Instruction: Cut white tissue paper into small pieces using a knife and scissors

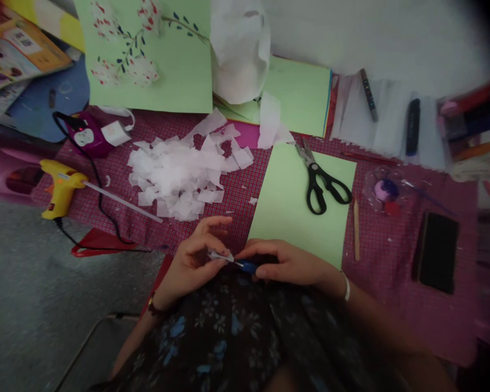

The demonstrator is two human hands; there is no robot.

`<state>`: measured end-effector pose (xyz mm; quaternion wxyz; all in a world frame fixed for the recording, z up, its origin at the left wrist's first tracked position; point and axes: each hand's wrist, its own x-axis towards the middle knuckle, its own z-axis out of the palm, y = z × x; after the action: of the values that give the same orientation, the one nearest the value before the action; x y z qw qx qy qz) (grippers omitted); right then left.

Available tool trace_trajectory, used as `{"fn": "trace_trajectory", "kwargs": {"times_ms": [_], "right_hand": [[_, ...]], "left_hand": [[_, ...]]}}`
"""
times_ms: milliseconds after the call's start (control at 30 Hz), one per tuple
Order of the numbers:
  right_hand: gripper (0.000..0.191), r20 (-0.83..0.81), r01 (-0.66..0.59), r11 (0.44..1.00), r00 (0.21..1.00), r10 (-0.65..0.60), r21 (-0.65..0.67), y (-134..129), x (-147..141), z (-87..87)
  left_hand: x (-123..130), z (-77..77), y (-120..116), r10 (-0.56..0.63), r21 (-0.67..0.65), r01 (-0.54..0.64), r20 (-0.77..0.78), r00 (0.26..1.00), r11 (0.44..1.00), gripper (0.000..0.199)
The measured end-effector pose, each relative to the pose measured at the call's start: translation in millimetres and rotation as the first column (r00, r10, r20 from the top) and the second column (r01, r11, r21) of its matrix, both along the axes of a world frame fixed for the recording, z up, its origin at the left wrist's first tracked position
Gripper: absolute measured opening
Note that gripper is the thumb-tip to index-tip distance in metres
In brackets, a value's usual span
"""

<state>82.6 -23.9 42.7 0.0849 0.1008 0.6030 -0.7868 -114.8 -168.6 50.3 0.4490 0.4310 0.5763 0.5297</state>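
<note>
Close to my lap, my left hand (198, 256) pinches a small folded piece of white tissue paper (221, 256) between thumb and finger. My right hand (288, 262) grips a small blue-handled tool (248, 266) with a thin pale tip. That tip points at the tissue and seems to meet it; its exact kind is too small to tell. Beyond my left hand lies a loose heap of white tissue pieces (175, 174). A light green sheet (298, 218) extends under and past my right hand, with black-handled scissors (322, 182) across its upper part.
At left, a yellow glue gun (63, 185) with its stick and cord lies near a purple power adapter (87, 133). Green paper with a blossom branch (147, 71) is at the back. Rightward are a wooden stick (356, 228), a clear paint palette (386, 190) and a dark phone (436, 251).
</note>
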Motion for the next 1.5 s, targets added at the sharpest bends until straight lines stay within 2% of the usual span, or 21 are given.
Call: {"fn": "trace_trajectory", "kwargs": {"times_ms": [100,233,367,533,633,733,867,967,1100,1233,1300,1400,1467,1500], "right_hand": [[0.039,0.023,-0.012,1.000,1.000,0.013,-0.017,1.1,1.3,-1.0],[0.036,-0.065,0.001,0.996,0.998,0.005,0.087,2.8,1.2,0.5],[0.036,-0.079,-0.001,0.995,0.997,0.009,0.098,3.2,1.5,1.7],[0.037,-0.035,-0.011,0.996,0.999,0.015,0.088,3.3,3.0,0.6],[0.038,0.011,-0.031,0.999,0.999,0.031,0.024,3.1,4.2,0.2],[0.038,0.064,-0.051,0.994,0.996,0.057,-0.102,3.9,4.6,1.9],[0.039,0.108,-0.071,0.971,0.989,0.098,-0.227,7.5,4.2,5.7],[0.042,0.133,-0.063,0.958,0.986,0.104,-0.279,10.9,6.2,6.1],[0.045,0.172,-0.018,0.953,0.982,0.073,-0.303,14.6,13.2,2.6],[0.050,0.180,0.069,0.934,0.984,-0.005,-0.349,16.7,18.0,-0.3],[0.050,0.210,0.138,0.920,0.976,-0.062,-0.366,16.2,16.7,0.0],[0.049,0.268,0.242,0.905,0.952,-0.151,-0.350,13.0,10.9,1.6],[0.050,0.281,0.274,0.905,0.942,-0.183,-0.327,10.0,6.5,1.5],[0.051,0.277,0.273,0.908,0.943,-0.186,-0.318,8.7,4.6,0.8]], "left_hand": [[-2.9,-3.1,-1.7,-0.032,-0.036,0.031,-0.027,0.999,0.999,0.004],[-4.0,-5.6,-2.9,-0.087,-0.068,0.091,0.065,0.994,0.993,0.006],[-4.7,-5.2,-2.8,-0.081,-0.115,0.095,0.125,0.989,0.989,0.012],[-9.9,-2.8,-1.3,-0.119,-0.148,0.127,0.064,0.991,0.981,0.018],[-14.0,1.1,1.3,-0.166,-0.160,0.165,0.007,0.986,0.973,0.017],[-18.6,7.4,6.0,-0.243,-0.152,0.231,-0.062,0.968,0.961,0.016],[-26.3,15.6,12.0,-0.345,-0.144,0.321,-0.194,0.918,0.936,0.016],[-32.8,19.2,14.3,-0.361,-0.152,0.329,-0.302,0.882,0.932,0.018],[-40.9,19.3,15.8,-0.316,-0.171,0.271,-0.349,0.882,0.947,0.021],[-45.3,14.4,16.6,-0.199,-0.202,0.142,-0.295,0.935,0.969,0.023],[-46.4,10.2,17.9,-0.100,-0.244,0.044,-0.220,0.970,0.969,0.024],[-50.6,3.9,23.6,0.078,-0.296,-0.080,-0.019,0.997,0.952,0.021],[-56.8,1.5,29.8,0.182,-0.254,-0.152,0.099,0.978,0.955,0.020],[-60.7,1.1,32.9,0.216,-0.209,-0.186,0.136,0.967,0.960,0.026]]}}
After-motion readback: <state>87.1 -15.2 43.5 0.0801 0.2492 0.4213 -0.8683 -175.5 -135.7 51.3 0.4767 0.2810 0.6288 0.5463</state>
